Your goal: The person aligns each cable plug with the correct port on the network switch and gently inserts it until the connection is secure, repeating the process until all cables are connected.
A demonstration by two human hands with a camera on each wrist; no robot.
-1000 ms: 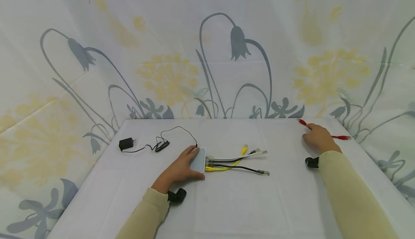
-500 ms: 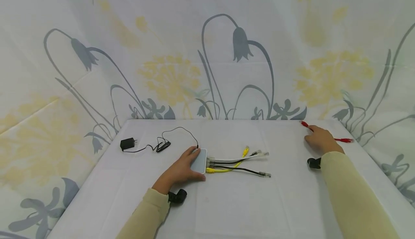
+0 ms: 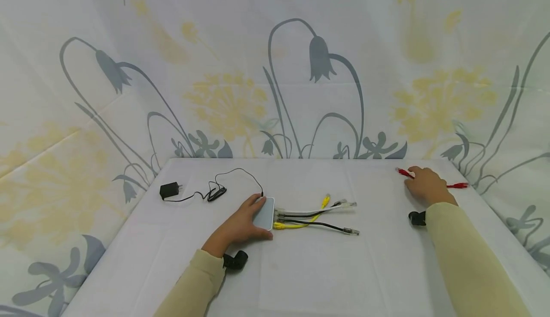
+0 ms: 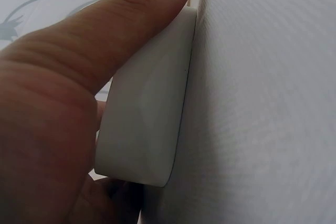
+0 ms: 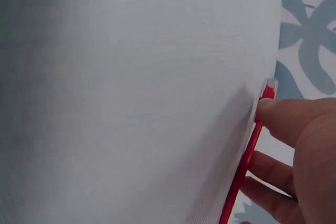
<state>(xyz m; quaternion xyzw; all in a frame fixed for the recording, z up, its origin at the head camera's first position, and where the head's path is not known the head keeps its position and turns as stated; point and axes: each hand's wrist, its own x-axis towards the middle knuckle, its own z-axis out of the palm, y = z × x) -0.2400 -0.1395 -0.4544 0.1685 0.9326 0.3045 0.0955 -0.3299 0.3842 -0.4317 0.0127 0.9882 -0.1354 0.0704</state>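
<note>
Near the middle of the table lies a small flat white network switch (image 3: pixel 264 214), several cables plugged into its right side. My left hand (image 3: pixel 239 221) grips it by the edges, thumb at the near side and fingers at the far side. The left wrist view shows the thumb along the switch's white side wall (image 4: pixel 147 108). At the far right, my right hand (image 3: pixel 429 188) holds a short red network cable (image 3: pixel 457 185). In the right wrist view the thumb presses near the cable's clear plug (image 5: pixel 270 83), fingers at the red cord (image 5: pixel 239 177). The hand hides the cable's middle.
Yellow (image 3: pixel 296 227), white (image 3: pixel 309 210) and black network cables (image 3: pixel 320 222) spread rightward from the switch. A black power adapter (image 3: pixel 169 190) lies at the left, its thin cord (image 3: pixel 235 169) running to the switch. A patterned cloth (image 3: pixel 292 92) rises behind the table.
The red cable's left plug has swung down a little, toward me, in the right hand. The left hand and switch stay put; the view shifted slightly.
</note>
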